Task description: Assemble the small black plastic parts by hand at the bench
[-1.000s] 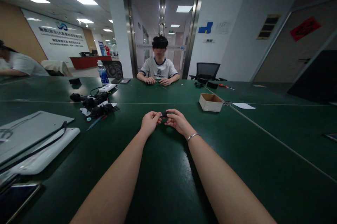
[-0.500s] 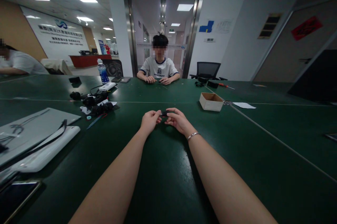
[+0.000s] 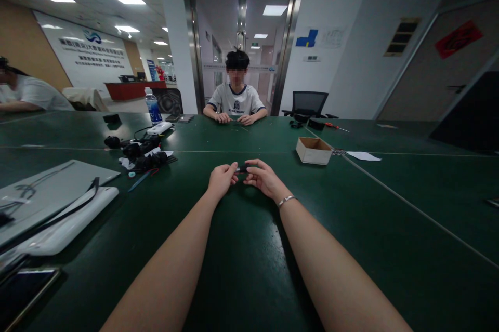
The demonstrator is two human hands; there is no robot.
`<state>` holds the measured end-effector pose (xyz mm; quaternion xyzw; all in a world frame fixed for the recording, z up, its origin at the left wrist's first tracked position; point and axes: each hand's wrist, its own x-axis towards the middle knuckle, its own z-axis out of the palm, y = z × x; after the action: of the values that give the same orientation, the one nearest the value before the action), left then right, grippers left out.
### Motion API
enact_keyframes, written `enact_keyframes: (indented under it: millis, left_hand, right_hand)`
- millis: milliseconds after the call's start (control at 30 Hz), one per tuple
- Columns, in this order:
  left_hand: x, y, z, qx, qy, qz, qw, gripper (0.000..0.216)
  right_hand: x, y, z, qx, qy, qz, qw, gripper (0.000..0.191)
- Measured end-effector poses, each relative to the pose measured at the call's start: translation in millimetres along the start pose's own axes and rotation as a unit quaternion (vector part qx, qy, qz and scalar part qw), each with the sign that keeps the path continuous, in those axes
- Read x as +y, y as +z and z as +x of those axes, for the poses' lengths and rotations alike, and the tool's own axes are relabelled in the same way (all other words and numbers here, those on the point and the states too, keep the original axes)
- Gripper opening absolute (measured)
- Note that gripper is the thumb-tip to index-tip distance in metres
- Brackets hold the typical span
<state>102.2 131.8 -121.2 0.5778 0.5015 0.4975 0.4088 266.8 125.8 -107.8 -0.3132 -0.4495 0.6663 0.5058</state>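
Both my arms stretch forward over a dark green table (image 3: pixel 249 269). My left hand (image 3: pixel 221 180) and my right hand (image 3: pixel 263 177) meet at the middle of the table and pinch a small black part (image 3: pixel 242 169) between their fingertips, one hand at each end. The fingers of both hands are curled closed around it. A silver bracelet (image 3: pixel 286 200) circles my right wrist. The part is too small to make out in detail.
A small open cardboard box (image 3: pixel 313 150) stands to the right, white paper (image 3: pixel 362 156) beyond it. Black parts and cables (image 3: pixel 142 155) lie at the left, with a grey laptop (image 3: pixel 47 194), a white case (image 3: pixel 66 225) and a phone (image 3: pixel 21 295). A person (image 3: pixel 236 98) sits opposite; another sits far left.
My hands have stayed together on the small black part, drifting very slightly up in view. Nothing else on the table has moved.
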Motion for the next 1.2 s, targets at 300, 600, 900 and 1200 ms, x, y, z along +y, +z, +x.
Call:
enact_keyframes:
  millis: [300,600,900,1200]
  left_hand:
    - [3.0,1.4,-0.9,0.0,-0.001,0.008,1.0,0.052]
    - [5.0,2.1,-1.3,0.003,-0.013,0.01,1.0,0.052]
    - [5.4,1.8,-4.0,0.004,0.016,0.014,1.0,0.047]
    - [9.7,4.6,-6.7,-0.023,0.042,-0.048,0.998,0.035]
  right_hand:
    - [0.8,0.2,0.8,-0.014,-0.006,0.005,1.0,0.027]
    - [0.8,-0.3,-0.5,-0.021,-0.011,-0.004,1.0,0.03]
    - [1.3,0.7,2.0,0.007,-0.001,0.005,1.0,0.021]
    - [2.3,5.0,4.2,0.06,-0.005,-0.044,0.997,0.032]
